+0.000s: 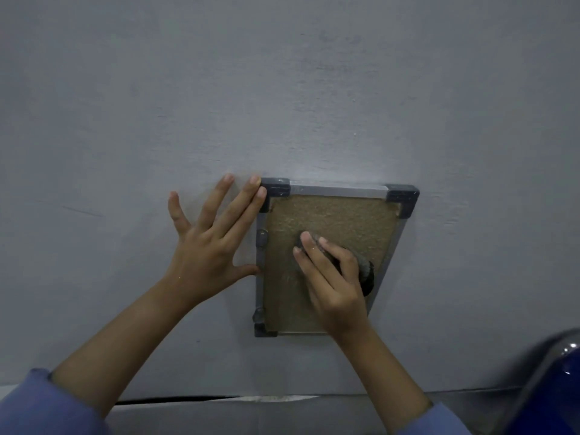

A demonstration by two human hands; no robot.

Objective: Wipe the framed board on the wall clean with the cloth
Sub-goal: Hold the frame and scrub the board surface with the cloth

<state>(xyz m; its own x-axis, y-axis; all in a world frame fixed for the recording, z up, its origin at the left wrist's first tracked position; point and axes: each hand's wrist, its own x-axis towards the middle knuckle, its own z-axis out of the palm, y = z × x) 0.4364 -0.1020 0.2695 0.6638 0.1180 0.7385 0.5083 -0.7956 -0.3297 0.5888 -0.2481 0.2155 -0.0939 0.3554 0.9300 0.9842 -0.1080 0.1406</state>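
A small framed board (332,215) hangs on the grey wall: a brown cork-like panel in a silver frame with dark plastic corners. My right hand (329,277) lies over the lower middle of the panel, its fingers curled over a bunched dark grey cloth (364,270) that it presses against the board. My left hand (208,243) is spread flat on the wall just left of the frame, its fingertips touching the top left corner and its thumb touching the frame's left edge.
The grey wall (282,89) fills the view. A ledge or floor seam (251,398) runs along the bottom. A shiny dark blue rounded object (555,387) sits at the lower right, blurred. Both forearms wear blue sleeves.
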